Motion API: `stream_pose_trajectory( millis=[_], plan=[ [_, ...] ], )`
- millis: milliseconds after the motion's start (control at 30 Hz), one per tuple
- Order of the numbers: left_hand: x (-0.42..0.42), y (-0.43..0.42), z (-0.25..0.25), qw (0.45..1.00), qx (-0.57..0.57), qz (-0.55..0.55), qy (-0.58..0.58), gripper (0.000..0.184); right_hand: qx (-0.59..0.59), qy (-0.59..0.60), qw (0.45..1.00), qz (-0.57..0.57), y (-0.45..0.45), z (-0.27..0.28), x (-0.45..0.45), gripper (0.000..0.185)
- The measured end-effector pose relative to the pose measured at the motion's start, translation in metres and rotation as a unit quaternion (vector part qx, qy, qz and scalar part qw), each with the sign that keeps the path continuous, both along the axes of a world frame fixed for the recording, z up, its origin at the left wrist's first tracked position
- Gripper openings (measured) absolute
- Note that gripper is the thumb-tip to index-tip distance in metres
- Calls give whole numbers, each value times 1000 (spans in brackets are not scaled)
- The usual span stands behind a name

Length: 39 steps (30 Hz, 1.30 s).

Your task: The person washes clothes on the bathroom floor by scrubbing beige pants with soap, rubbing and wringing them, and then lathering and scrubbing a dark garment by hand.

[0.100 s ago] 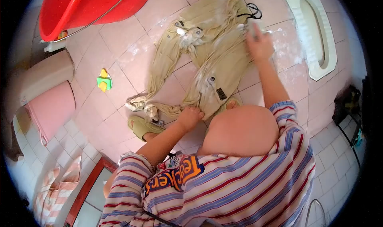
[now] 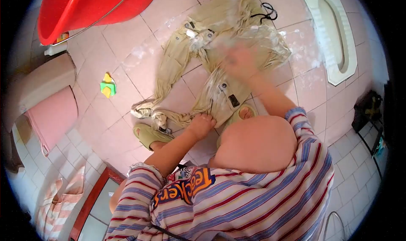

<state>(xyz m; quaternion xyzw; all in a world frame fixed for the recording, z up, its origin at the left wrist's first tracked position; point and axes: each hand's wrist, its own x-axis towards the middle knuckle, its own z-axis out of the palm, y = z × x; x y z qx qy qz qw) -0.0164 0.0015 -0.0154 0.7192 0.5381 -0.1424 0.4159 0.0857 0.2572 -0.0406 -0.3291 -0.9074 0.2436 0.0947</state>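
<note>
Some tan trousers, under left fingers

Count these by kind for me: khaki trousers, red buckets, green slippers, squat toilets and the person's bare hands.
Khaki trousers: 1 pair
Red bucket: 1
Green slippers: 2
Squat toilet: 1
Hands, left hand and right hand: 2
Total: 7
</note>
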Motion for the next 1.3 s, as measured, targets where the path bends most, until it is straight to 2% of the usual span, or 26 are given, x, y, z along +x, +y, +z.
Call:
stream_pose_trajectory(
  millis=[33, 67, 133, 200, 300, 333, 367, 433, 500, 600, 667, 700, 733, 767, 800, 833, 867, 900, 933, 967, 1000, 1067, 1133, 1200, 1233, 1300],
  plan=[
    [4, -8, -4, 1000, -18, 9, -12, 16, 36, 37, 992, 113, -25, -6, 0, 52],
    [7, -9, -7, 999, -29, 15, -22, 16, 34, 29, 993, 113, -27, -17, 8, 52],
    [11, -3, -3, 999, -34, 27, 4, 18, 124, 76, 978, 147, 0, -42, 16, 48],
    [4, -15, 5, 997, -56, 41, 41, 21, 58, -34, 998, 1, 81, -16, 54, 53],
    [-18, 1, 8, 999, 14, 46, 19, 26, 144, -69, 983, -91, 103, -13, 68, 56],
    [-21, 16, 13, 977, -83, 192, -42, 32, 171, -42, 978, -114, 97, -14, 66, 54],
    [-25, 33, 18, 921, -178, 332, -100, 37, 196, -12, 971, -137, 96, -16, 64, 53],
    [-43, 55, 16, 896, 104, 430, -33, 55, 192, -4, 971, -141, 96, -15, 68, 53],
    [-64, 83, 12, 813, 339, 420, 219, 63, 177, -18, 974, -139, 95, -19, 70, 55],
    [-104, 87, -7, 811, 298, 400, 306, 60, 155, -49, 975, -150, 96, -14, 62, 58],
    [-115, 88, -8, 878, 79, 420, 215, 60, 133, -75, 975, -159, 95, -13, 56, 61],
    [-115, 82, -11, 879, 78, 419, 214, 60, 52, -49, 974, -215, 86, -8, 47, 63],
    [-115, 73, -17, 879, 67, 450, 144, 58, -31, -20, 962, -271, 75, -5, 36, 64],
    [-115, 65, -18, 873, 55, 478, 75, 56, -66, 50, 958, -275, 56, -5, 22, 62],
    [-113, 58, -16, 873, 54, 477, 80, 56, -32, 86, 977, -193, 30, 4, 6, 58],
    [-109, 48, -12, 788, -4, 614, -47, 54, 2, 122, 987, -109, 3, 14, -9, 54],
    [-106, 39, -8, 667, -59, 722, -174, 54, -20, 106, 994, 5, -25, 16, -22, 49],
    [-106, 28, -3, 669, -58, 721, -172, 54, -40, 88, 988, 119, -45, 11, -30, 45],
    [-107, 17, 2, 710, -31, 694, -116, 52, -38, 90, 988, 117, -47, 2, -29, 45],
    [-110, 11, 4, 745, 1, 664, -61, 50, -10, 58, 982, 178, -40, -8, -30, 42],
    [-113, 8, 5, 746, 5, 664, -60, 50, 17, 24, 971, 237, -30, -17, -29, 40],
    [-116, -11, 10, 751, -2, 660, -20, 51, 108, -25, 989, 100, 30, -34, -16, 37],
    [-103, -7, 14, 743, -24, 669, -16, 52, 104, -52, 992, -46, 93, -7, 19, 42],
    [-101, -1, 3, 738, -34, 673, -24, 53, 129, -28, 988, -75, 99, -10, 19, 44],
    [-99, -5, -13, 765, -1, 644, -20, 52, 148, -5, 984, -100, 98, -8, 17, 45],
    [-95, 0, -20, 798, 23, 603, 7, 48, 58, -18, 981, -182, 70, -5, -6, 51]
  ],
)
